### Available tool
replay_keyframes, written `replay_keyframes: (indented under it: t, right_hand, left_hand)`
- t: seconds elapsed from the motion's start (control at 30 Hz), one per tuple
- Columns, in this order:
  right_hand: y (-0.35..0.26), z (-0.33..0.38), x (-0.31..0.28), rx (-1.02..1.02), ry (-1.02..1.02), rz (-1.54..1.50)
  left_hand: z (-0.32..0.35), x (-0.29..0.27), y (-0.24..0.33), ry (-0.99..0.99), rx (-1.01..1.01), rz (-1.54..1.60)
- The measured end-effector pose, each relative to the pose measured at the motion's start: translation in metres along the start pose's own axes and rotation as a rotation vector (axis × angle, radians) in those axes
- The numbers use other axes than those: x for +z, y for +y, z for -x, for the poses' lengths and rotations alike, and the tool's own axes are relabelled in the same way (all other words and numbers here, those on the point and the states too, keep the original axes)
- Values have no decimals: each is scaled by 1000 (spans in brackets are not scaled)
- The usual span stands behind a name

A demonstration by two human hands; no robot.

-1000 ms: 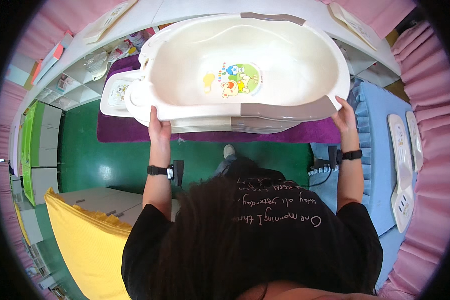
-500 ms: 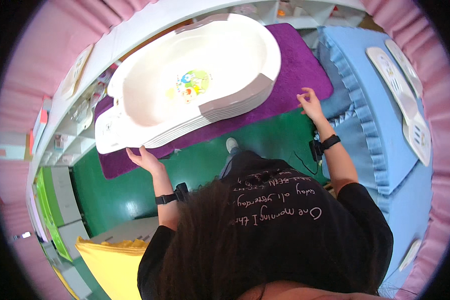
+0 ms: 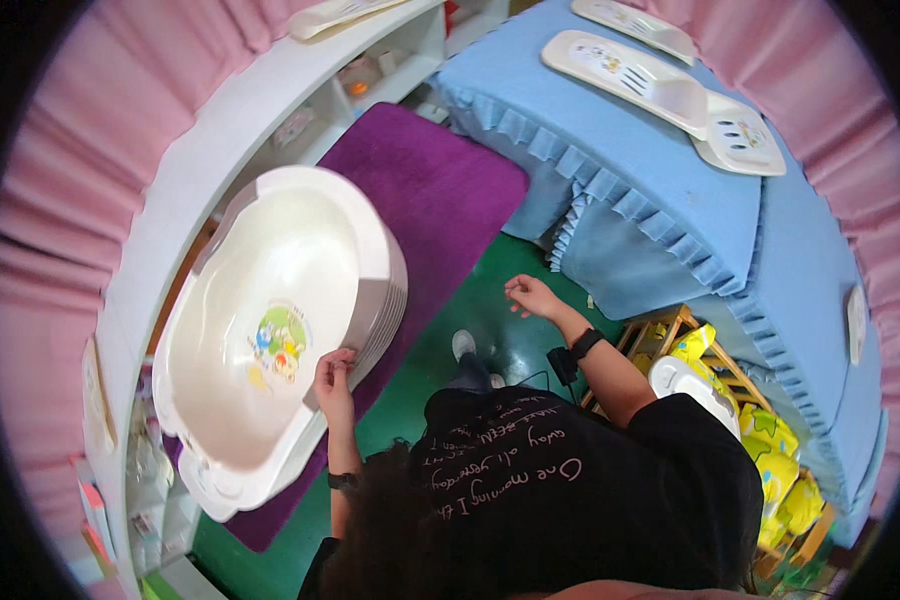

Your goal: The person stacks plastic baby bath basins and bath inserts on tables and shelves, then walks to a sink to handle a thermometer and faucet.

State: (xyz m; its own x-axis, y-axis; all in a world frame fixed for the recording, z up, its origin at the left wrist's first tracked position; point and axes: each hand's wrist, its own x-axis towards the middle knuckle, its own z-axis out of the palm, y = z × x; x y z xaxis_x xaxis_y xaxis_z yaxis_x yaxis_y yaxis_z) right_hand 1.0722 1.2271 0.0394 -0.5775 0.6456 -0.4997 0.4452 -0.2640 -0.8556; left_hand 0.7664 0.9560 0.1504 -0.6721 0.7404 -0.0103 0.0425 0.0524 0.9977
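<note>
A stack of white baby bathtubs (image 3: pixel 215 410), with a cartoon print inside the top one, stands on a purple mat (image 3: pixel 440 180) to my left. My left hand (image 3: pixel 335 380) is at the near side of the stack, over the rim, its fingers loosely bent and apart. Whether it touches the rim I cannot tell. Out over the green floor, my right hand (image 3: pixel 532 297) hangs in the air between the mat and a blue-draped table, fingers slightly curled with nothing in them.
White slotted bath seats (image 3: pixel 630 80) lie on the blue-covered table (image 3: pixel 660 200) at the right. Beside me a wooden rack (image 3: pixel 670 325) holds yellow bags (image 3: pixel 775 470) and a white plastic piece (image 3: pixel 690 390). A curved white shelf (image 3: pixel 170 230) runs along the left under pink curtains (image 3: pixel 80 150).
My view has turned right, so the tubs and mat now sit further left and the rack has come into sight. My left hand has moved along the stack's near side.
</note>
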Motion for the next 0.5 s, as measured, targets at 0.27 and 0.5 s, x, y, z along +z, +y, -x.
replay_keyframes:
  t: [0.27,0.5]
  right_hand:
    - [-10,14,-109,51,391,-247]
    - [-18,45,-151,-39,655,-372]
  left_hand:
    - [-109,105,29,-262,-94,128]
    - [-171,196,14,-596,38,51]
